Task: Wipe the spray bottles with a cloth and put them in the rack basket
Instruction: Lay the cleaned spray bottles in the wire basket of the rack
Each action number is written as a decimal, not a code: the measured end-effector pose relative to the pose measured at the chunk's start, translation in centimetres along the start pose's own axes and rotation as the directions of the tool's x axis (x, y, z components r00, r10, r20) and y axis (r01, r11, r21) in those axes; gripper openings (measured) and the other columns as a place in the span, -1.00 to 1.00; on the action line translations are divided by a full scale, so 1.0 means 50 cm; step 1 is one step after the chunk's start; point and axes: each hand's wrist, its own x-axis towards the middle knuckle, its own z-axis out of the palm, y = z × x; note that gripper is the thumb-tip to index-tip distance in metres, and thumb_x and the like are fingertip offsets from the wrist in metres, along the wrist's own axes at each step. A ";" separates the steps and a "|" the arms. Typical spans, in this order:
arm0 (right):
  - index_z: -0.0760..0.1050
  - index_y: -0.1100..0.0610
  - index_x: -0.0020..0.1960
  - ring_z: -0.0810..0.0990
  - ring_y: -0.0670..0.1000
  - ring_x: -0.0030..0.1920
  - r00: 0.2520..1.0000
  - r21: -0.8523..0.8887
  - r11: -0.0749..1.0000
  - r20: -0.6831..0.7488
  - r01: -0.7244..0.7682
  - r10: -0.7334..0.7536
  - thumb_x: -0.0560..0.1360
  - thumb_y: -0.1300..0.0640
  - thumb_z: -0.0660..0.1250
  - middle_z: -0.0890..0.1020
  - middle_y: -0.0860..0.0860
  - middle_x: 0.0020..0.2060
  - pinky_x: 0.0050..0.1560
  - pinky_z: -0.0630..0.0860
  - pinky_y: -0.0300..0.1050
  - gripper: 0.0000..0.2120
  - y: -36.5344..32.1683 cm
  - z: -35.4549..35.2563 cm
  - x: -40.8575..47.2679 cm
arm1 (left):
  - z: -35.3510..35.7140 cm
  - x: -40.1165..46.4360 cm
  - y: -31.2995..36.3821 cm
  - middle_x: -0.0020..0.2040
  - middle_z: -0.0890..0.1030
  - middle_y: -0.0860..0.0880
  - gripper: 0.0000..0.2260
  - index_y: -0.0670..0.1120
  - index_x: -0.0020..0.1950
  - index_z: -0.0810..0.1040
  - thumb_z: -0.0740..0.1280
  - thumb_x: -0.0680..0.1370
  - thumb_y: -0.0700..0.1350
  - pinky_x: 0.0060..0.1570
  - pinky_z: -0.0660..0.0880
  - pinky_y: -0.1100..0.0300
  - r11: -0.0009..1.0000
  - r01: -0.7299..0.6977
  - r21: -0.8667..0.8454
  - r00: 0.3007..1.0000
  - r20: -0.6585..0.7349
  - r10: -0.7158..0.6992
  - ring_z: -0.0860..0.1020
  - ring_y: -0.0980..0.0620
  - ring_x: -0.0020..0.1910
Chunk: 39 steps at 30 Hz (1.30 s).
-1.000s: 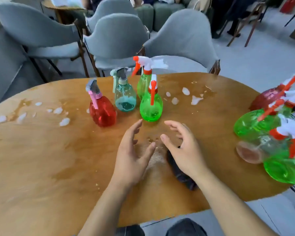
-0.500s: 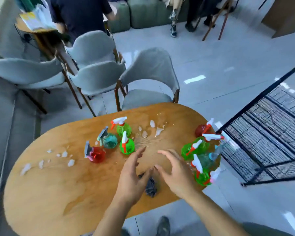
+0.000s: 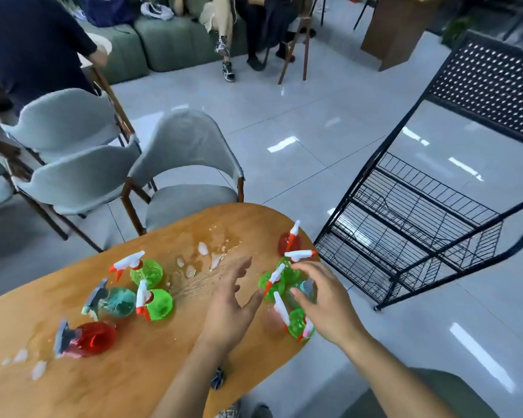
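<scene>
Several spray bottles stand on the wooden table (image 3: 127, 381). On the left are a red bottle (image 3: 88, 339), a teal bottle (image 3: 118, 301) and two green bottles (image 3: 159, 304). At the right edge stands a cluster: a red bottle (image 3: 289, 242) and several green ones (image 3: 272, 280). My left hand (image 3: 228, 309) hovers open over the table's middle. Spread open, my right hand (image 3: 326, 306) is over the right cluster, holding nothing. The dark cloth (image 3: 217, 379) peeks out under my left forearm. The black wire rack basket (image 3: 420, 224) stands on the floor to the right.
Water puddles and foam blobs (image 3: 206, 257) lie on the table's far side, more foam (image 3: 38, 369) at the left. Grey chairs (image 3: 187, 164) stand behind the table. People sit and stand at the back by a green sofa (image 3: 163, 40).
The view rose and swung right, so the rack came into sight. Both hands moved right, away from the cloth; the right hand is now over the right bottle cluster.
</scene>
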 end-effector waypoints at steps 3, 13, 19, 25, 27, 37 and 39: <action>0.55 -0.16 0.31 0.49 -0.26 0.30 0.997 -0.013 0.998 -0.050 -0.059 0.059 0.56 0.13 0.48 0.53 -0.28 0.28 0.31 0.45 -0.21 -0.63 0.039 -0.022 0.011 | 0.045 0.049 -0.014 0.39 0.55 0.23 -0.41 0.35 0.47 0.37 0.54 0.59 -0.09 0.26 0.48 0.29 1.000 -0.006 0.009 0.998 0.063 0.005 0.50 0.26 0.35; 0.54 -0.13 0.33 0.51 -0.18 0.27 0.987 0.030 0.989 -0.056 -0.148 0.150 0.58 0.13 0.47 0.53 -0.22 0.27 0.32 0.49 -0.14 -0.63 0.151 -0.069 0.121 | 0.180 0.203 -0.018 0.41 0.53 0.19 -0.36 0.45 0.40 0.31 0.53 0.59 -0.13 0.23 0.49 0.27 0.998 0.014 0.068 0.987 0.156 -0.025 0.50 0.27 0.31; 0.50 -0.07 0.37 0.49 0.04 0.34 0.976 -0.310 0.933 0.177 0.182 -0.131 0.52 0.23 0.45 0.50 -0.13 0.34 0.36 0.47 0.04 -0.53 0.230 -0.079 0.327 | 0.236 0.286 -0.044 0.41 0.49 0.15 -0.44 0.32 0.39 0.38 0.55 0.56 -0.11 0.42 0.41 0.08 0.981 0.108 0.162 0.982 0.133 -0.131 0.44 0.17 0.35; 0.43 -0.09 0.54 0.25 0.04 0.59 0.850 -0.358 0.835 0.477 0.419 -0.222 0.56 0.29 0.39 0.33 -0.07 0.60 0.55 0.25 0.03 -0.39 0.264 -0.029 0.505 | 0.296 0.319 -0.072 0.40 0.53 0.11 -0.47 0.06 0.48 0.54 0.56 0.52 -0.06 0.32 0.29 0.24 0.912 0.291 0.290 0.955 -0.036 -0.294 0.47 0.05 0.41; 0.41 -0.11 0.56 0.20 0.02 0.62 0.800 -0.346 0.806 0.550 0.479 -0.240 0.58 0.29 0.39 0.31 -0.09 0.61 0.59 0.19 0.05 -0.38 0.273 -0.013 0.532 | 0.306 0.312 -0.079 0.41 0.56 0.07 -0.45 0.06 0.49 0.53 0.57 0.51 -0.08 0.31 0.34 0.18 0.884 0.355 0.305 0.934 -0.075 -0.349 0.50 -0.03 0.41; 0.65 -0.04 0.18 0.62 0.04 0.08 0.885 -0.282 0.910 0.438 0.302 -0.158 0.62 0.04 0.41 0.68 -0.11 0.08 0.03 0.46 -0.05 -0.85 0.342 -0.034 0.557 | 0.352 0.314 -0.078 0.39 0.59 0.05 -0.47 0.09 0.47 0.51 0.53 0.52 -0.12 0.39 0.39 0.04 0.812 0.368 0.453 0.920 -0.051 -0.389 0.47 -0.05 0.43; 0.64 -0.01 0.17 0.63 0.05 -0.04 0.935 -0.229 0.962 0.350 0.146 -0.059 0.61 0.04 0.42 0.69 -0.09 0.01 -0.10 0.44 -0.09 -0.84 0.359 -0.061 0.550 | 0.364 0.330 -0.076 0.42 0.58 0.08 -0.49 0.12 0.49 0.51 0.49 0.55 -0.12 0.39 0.38 0.03 0.775 0.301 0.556 0.931 0.004 -0.364 0.45 -0.04 0.46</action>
